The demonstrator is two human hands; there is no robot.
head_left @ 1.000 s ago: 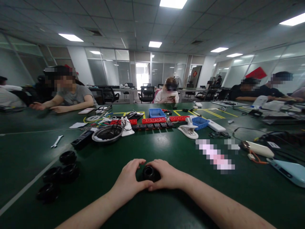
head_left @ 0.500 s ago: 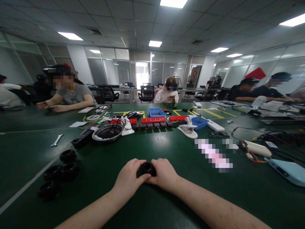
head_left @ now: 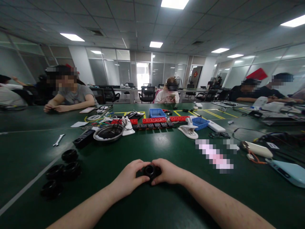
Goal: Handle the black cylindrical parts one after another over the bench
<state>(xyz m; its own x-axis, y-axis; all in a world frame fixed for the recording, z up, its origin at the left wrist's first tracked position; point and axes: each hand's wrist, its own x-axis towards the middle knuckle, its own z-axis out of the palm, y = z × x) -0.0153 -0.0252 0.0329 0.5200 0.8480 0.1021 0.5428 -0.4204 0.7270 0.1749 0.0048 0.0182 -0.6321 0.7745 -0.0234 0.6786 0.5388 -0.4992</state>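
Note:
A small black ring-shaped part (head_left: 150, 171) rests on the green table (head_left: 166, 203) straight in front of me. My left hand (head_left: 130, 178) curls round its left side and my right hand (head_left: 168, 171) grips its right side, fingertips meeting over the top. Both hands are closed on it. Several more black ring parts (head_left: 62, 173) lie in a loose group on the table to my left, out of touch with either hand.
A wrench (head_left: 58, 139), a metal bowl with cables (head_left: 108, 132), red and black power strips (head_left: 154, 122), blue bins (head_left: 157, 112), a white clamp (head_left: 189, 130) and a light blue device (head_left: 287, 170) lie around. Other people sit at the far and side edges.
My hands have shifted slightly and turned the black part between them; the fingers are repositioned on it. The person at far left has drawn both hands together.

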